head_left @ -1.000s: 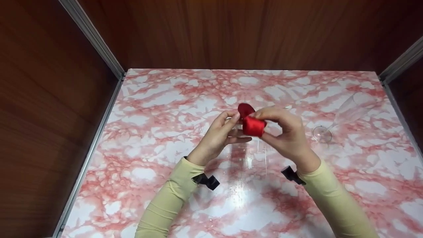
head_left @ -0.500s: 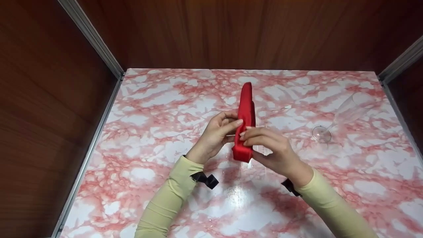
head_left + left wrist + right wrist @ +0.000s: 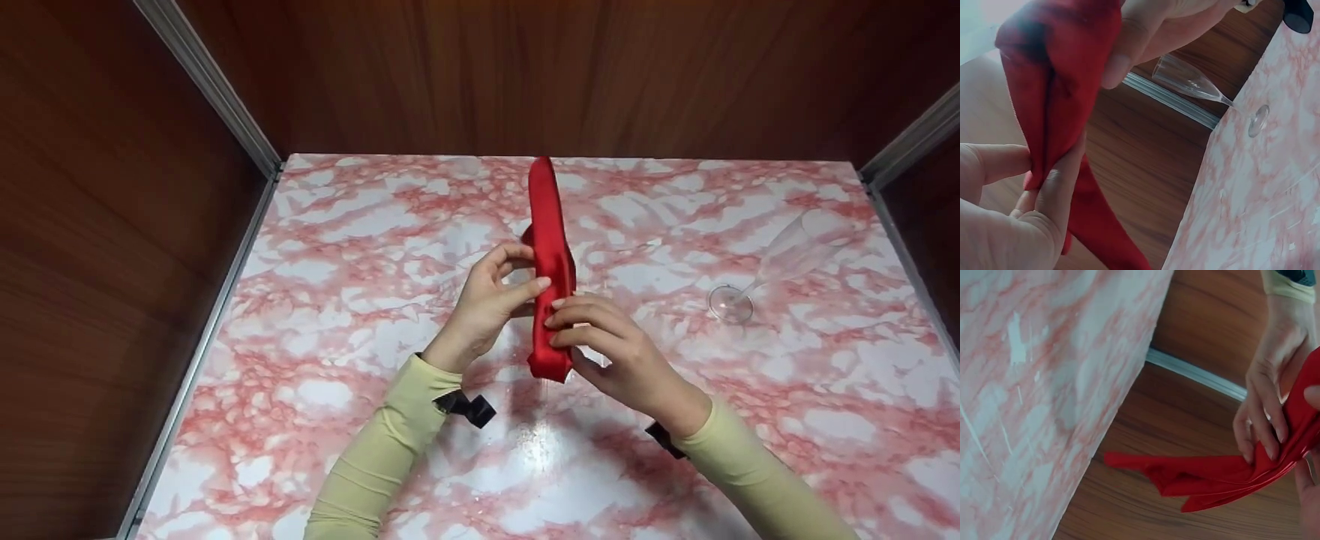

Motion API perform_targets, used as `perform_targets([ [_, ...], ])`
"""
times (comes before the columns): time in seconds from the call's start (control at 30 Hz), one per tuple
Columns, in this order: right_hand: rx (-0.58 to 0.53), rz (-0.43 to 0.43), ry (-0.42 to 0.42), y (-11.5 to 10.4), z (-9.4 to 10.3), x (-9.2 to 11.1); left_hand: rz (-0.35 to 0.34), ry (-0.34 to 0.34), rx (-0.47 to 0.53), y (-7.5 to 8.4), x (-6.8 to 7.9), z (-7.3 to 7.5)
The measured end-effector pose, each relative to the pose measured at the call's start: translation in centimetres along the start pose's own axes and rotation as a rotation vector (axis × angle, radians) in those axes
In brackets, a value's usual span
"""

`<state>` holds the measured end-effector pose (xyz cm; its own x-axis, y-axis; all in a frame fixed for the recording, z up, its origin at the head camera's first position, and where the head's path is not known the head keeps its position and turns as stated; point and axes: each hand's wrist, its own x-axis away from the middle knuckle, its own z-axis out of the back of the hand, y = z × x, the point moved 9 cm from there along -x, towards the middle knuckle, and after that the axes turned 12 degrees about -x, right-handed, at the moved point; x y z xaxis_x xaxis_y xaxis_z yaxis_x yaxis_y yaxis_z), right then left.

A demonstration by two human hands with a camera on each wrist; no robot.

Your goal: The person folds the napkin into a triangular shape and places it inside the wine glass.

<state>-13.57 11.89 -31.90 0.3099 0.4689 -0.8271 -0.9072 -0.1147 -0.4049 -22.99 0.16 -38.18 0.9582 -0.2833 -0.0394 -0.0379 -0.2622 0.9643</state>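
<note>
A red satin cloth (image 3: 551,232), folded into a long narrow strip, is held up over the table, its far end pointing away from me. My left hand (image 3: 480,307) grips it from the left, thumb on the near face and fingers behind. Close to its lower end, my right hand (image 3: 611,349) pinches it from the right, fingertips on the front. In the left wrist view, layered folds of the cloth (image 3: 1061,95) run between the left fingers and the right hand (image 3: 1157,25). Loose ends of the cloth (image 3: 1202,475) stick out past the left hand (image 3: 1269,402) in the right wrist view.
A clear champagne flute (image 3: 795,251) stands upright on the right of the pink-and-white marbled table (image 3: 315,397). Dark wood panels (image 3: 480,82) with metal corner rails rise behind and at both sides.
The cloth was bunched short between the hands; it now stretches lengthwise away from me. My right hand has come lower and nearer to me, while the left hand has barely moved.
</note>
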Motion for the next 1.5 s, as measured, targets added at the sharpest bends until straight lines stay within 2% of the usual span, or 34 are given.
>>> perform_targets([
  [0.2, 0.068, -0.016, 0.007, 0.1, -0.1, 0.7, -0.063, 0.013, -0.005, 0.6, 0.0, 0.1],
  [0.33, 0.062, -0.016, 0.045, -0.5, 0.1, 0.4, -0.097, 0.007, -0.018, 0.9, 0.1, 0.0],
  [0.5, 0.015, -0.052, 0.154, -1.3, 0.8, -0.8, -0.184, 0.001, -0.090, 1.6, 0.1, -0.4],
  [0.63, 0.071, -0.113, 0.281, -1.1, 1.6, -1.1, -0.267, 0.003, -0.139, 2.3, 0.0, -0.7],
  [0.7, 0.105, -0.171, 0.344, -0.6, 2.2, -0.7, -0.298, -0.005, -0.140, 2.5, 0.0, -0.8],
  [0.77, 0.060, -0.259, 0.385, 0.6, 2.6, -0.1, -0.322, -0.015, -0.137, 2.7, 0.0, -0.9],
  [0.83, -0.052, -0.384, 0.410, 2.2, 2.8, 0.8, -0.342, -0.021, -0.142, 2.8, 0.0, -1.0],
  [0.93, -0.289, -0.584, 0.446, 4.9, 2.5, 2.7, -0.362, -0.026, -0.160, 2.9, -0.1, -1.0],
  [1.0, -0.401, -0.684, 0.468, 6.3, 2.1, 3.8, -0.370, -0.028, -0.168, 2.8, -0.1, -1.1],
  [1.07, -0.467, -0.731, 0.486, 7.2, 1.9, 4.6, -0.369, -0.034, -0.169, 2.7, -0.2, -1.1],
  [1.17, -0.495, -0.736, 0.503, 7.6, 2.0, 4.9, -0.341, -0.042, -0.147, 2.5, -0.2, -1.1],
  [1.37, -0.485, -0.707, 0.529, 7.6, 2.6, 4.6, -0.188, -0.054, -0.082, 1.7, -0.6, -0.9],
  [1.5, -0.478, -0.690, 0.519, 7.5, 2.8, 4.3, -0.096, -0.057, -0.119, 1.0, -0.7, -0.8],
])
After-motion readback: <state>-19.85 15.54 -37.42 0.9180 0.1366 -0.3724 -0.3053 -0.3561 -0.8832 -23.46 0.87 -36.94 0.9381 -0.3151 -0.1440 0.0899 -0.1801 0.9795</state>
